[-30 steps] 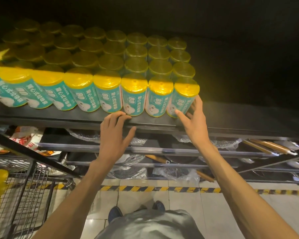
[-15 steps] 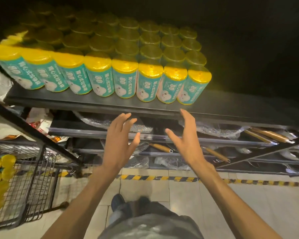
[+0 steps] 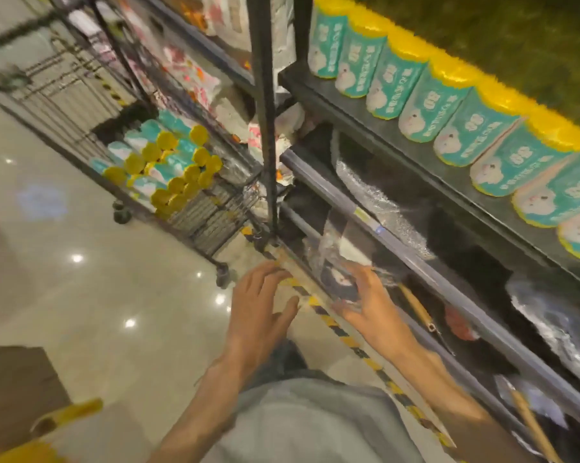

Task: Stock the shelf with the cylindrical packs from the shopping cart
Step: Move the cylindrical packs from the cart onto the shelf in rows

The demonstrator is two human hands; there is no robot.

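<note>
A long row of teal cylindrical packs [image 3: 455,115] with yellow lids stands on the dark top shelf [image 3: 392,145] at the upper right. Several more of the same packs [image 3: 168,165] lie in the wire shopping cart [image 3: 211,218] at the left, lids facing me. My left hand [image 3: 258,312] and my right hand [image 3: 372,302] hang low in front of the lower shelves, fingers spread, nothing in either. Both are well below the stocked row and to the right of the cart. The view is blurred and tilted.
A black upright post [image 3: 265,111] stands between the cart and the shelf. Lower shelves hold plastic-wrapped goods [image 3: 382,208] and wooden-handled items [image 3: 419,312]. Yellow-black tape [image 3: 355,342] runs along the glossy floor. A brown box [image 3: 17,389] sits at lower left.
Both hands have dropped away from the top shelf to the level of the lower shelves. The view has swung left and tilted, bringing the cart with its packs into sight.
</note>
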